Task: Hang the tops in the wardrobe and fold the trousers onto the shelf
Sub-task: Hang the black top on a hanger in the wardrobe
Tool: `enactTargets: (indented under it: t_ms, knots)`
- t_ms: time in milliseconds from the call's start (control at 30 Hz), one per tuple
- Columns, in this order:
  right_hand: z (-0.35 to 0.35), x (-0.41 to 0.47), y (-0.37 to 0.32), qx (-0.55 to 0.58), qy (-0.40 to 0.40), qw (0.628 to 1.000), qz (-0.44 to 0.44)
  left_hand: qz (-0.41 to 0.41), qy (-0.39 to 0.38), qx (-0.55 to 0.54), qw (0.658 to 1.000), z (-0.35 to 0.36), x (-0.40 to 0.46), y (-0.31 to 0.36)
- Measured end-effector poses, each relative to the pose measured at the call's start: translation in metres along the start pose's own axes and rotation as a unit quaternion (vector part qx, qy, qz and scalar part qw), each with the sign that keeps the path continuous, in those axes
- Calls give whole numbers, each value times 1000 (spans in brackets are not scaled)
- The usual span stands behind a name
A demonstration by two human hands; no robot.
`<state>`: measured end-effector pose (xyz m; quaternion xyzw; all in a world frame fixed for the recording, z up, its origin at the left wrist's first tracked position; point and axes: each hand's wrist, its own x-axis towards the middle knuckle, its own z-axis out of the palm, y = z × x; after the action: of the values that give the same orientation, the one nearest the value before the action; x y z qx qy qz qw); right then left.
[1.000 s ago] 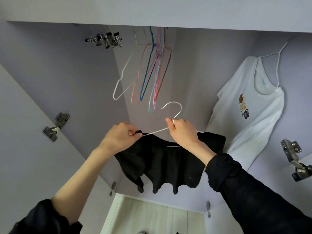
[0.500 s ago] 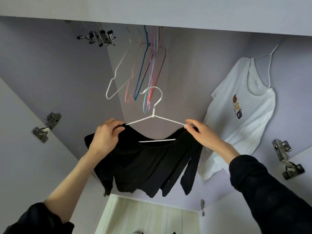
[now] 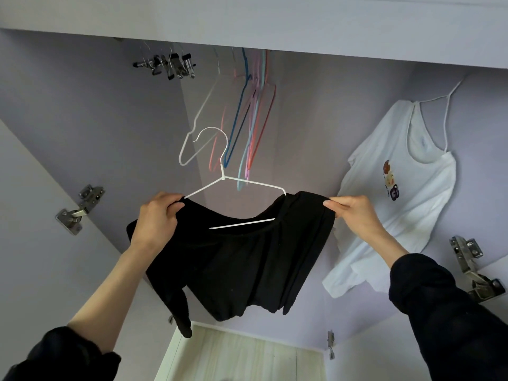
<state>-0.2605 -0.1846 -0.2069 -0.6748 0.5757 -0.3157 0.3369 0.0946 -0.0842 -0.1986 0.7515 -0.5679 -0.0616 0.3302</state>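
Note:
A black top (image 3: 236,265) hangs on a white wire hanger (image 3: 223,177) that I hold up inside the wardrobe, its hook free below the rail. My left hand (image 3: 156,218) grips the top's left shoulder together with the hanger's left end. My right hand (image 3: 354,213) pinches the top's right shoulder and holds it out past the hanger's right end. A white T-shirt (image 3: 395,193) with a small print hangs on its own hanger at the right.
Several empty coloured wire hangers (image 3: 247,116) dangle from the rail above the black top, with metal clip hangers (image 3: 167,66) further left. Door hinges (image 3: 79,210) (image 3: 475,268) jut out on both sides. A pale wooden shelf (image 3: 242,356) lies below.
My right hand has slid outward, drawing the top's right shoulder wider over the hanger's end. The left hand keeps its grip, and the hanger stands a little lower against the empty hangers.

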Motion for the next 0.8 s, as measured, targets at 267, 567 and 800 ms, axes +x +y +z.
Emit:
enactTargets:
  t_ms: [267, 567, 800]
  knots:
    - [-12, -3, 1, 64, 82, 994, -20, -17, 23, 3, 1000, 6, 1, -4]
    - [-5, 0, -13, -200, 63, 966, -149, 8, 10, -127, 992, 11, 6, 27]
    - [-22, -2, -15, -326, 166, 882, -296, -11, -77, -206, 976, 21, 11, 25]
